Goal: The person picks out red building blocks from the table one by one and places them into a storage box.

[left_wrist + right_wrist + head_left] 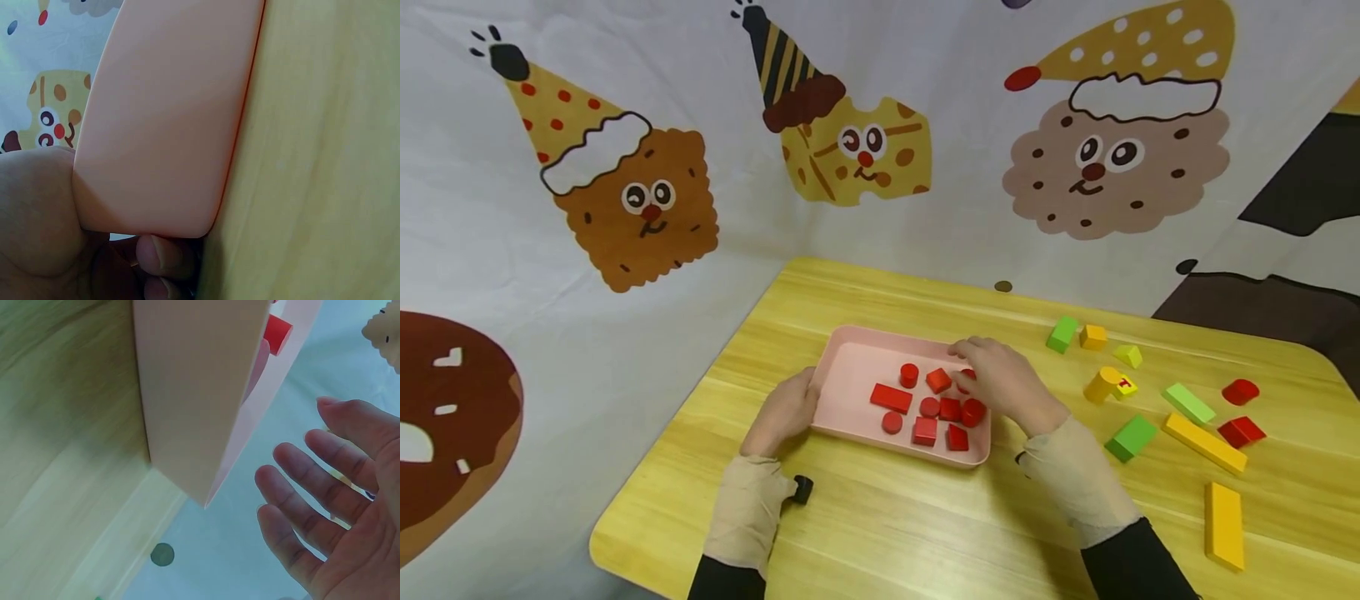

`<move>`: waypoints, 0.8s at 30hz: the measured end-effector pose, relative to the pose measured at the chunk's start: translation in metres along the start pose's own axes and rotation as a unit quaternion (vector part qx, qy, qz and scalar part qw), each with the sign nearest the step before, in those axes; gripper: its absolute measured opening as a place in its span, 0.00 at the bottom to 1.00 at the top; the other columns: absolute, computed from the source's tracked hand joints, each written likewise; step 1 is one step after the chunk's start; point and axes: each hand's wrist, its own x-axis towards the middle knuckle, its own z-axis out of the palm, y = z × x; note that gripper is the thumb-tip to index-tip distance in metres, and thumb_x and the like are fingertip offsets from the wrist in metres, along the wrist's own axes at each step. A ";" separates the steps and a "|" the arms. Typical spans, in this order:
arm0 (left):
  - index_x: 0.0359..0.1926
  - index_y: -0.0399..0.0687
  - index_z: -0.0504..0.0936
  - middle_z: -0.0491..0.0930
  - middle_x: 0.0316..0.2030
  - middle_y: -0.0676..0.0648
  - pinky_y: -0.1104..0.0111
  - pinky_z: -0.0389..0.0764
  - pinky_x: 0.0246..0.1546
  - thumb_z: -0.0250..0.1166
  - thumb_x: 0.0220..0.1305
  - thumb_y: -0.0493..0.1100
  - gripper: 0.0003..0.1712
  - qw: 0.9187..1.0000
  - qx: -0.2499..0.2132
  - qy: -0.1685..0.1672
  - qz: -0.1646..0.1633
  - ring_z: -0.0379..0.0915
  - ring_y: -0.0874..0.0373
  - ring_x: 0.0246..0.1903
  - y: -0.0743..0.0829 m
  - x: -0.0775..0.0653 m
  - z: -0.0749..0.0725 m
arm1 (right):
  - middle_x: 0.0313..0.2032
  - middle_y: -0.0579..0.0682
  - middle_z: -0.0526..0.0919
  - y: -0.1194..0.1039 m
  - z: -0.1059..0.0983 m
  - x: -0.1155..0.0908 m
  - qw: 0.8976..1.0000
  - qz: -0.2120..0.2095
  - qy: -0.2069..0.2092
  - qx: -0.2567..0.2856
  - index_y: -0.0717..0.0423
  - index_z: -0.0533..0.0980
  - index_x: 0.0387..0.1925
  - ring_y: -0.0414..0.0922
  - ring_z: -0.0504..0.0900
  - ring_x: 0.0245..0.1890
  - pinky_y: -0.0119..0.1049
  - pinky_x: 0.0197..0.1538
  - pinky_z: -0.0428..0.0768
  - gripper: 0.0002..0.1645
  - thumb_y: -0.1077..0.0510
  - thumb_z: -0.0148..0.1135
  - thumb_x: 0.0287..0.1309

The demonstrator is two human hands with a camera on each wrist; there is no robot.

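A pink tray [857, 367] lies on the wooden table with several red blocks in it, among them a flat rectangular block [891, 398], an upright cylinder [909, 376] and a cube [925, 431]. My left hand [784, 410] grips the tray's left end; in the left wrist view the thumb [37, 206] is at the rim and fingertips [164, 255] are against the end wall. Over the tray's right end hovers my right hand [1003, 379], fingers spread and loosely bent, holding nothing. It partly hides a red block [967, 379].
Right of the tray, loose blocks are scattered: green [1132, 437], yellow [1225, 527], an upright yellow cylinder [1102, 385], a red cylinder [1241, 392] and a red block [1242, 431]. A cartoon-printed cloth [955, 250] hangs behind the table [880, 517].
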 end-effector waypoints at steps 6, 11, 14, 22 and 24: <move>0.60 0.41 0.70 0.77 0.52 0.37 0.48 0.71 0.53 0.40 0.75 0.45 0.22 1.000 -0.003 -0.003 -0.002 0.71 0.44 0.51 0.001 -0.001 -0.001 | 0.47 0.54 0.81 0.007 -0.004 -0.011 1.000 0.010 0.008 0.002 0.54 0.75 0.54 0.50 0.77 0.44 0.51 0.48 0.77 0.26 0.52 0.67 0.53; 0.59 0.42 0.71 0.77 0.51 0.38 0.48 0.72 0.53 0.40 0.74 0.45 0.21 1.000 -0.006 -0.001 -0.004 0.72 0.44 0.51 0.001 0.000 -0.002 | 0.51 0.56 0.79 0.014 -0.008 -0.019 0.999 0.028 0.017 0.009 0.55 0.75 0.54 0.54 0.76 0.48 0.54 0.50 0.77 0.25 0.52 0.66 0.55; 0.57 0.42 0.72 0.78 0.49 0.38 0.48 0.73 0.51 0.41 0.74 0.45 0.21 1.000 -0.007 0.002 0.000 0.72 0.45 0.49 0.000 0.000 -0.001 | 0.52 0.56 0.79 0.019 -0.010 -0.024 0.999 0.030 0.027 0.013 0.55 0.75 0.54 0.55 0.76 0.50 0.55 0.51 0.76 0.24 0.52 0.64 0.57; 0.58 0.41 0.72 0.78 0.50 0.38 0.49 0.73 0.51 0.41 0.74 0.45 0.21 1.000 -0.006 -0.001 -0.004 0.72 0.46 0.48 0.001 -0.001 0.000 | 0.50 0.57 0.80 0.035 -0.012 -0.043 0.998 0.031 0.055 0.005 0.56 0.75 0.52 0.54 0.77 0.47 0.55 0.47 0.77 0.23 0.51 0.65 0.56; 0.58 0.41 0.71 0.78 0.50 0.37 0.48 0.72 0.51 0.41 0.74 0.45 0.21 1.000 -0.010 -0.002 -0.006 0.72 0.45 0.49 0.001 -0.001 0.001 | 0.49 0.58 0.80 0.041 -0.011 -0.049 0.998 0.030 0.059 0.004 0.57 0.75 0.51 0.55 0.77 0.46 0.55 0.47 0.77 0.23 0.51 0.64 0.57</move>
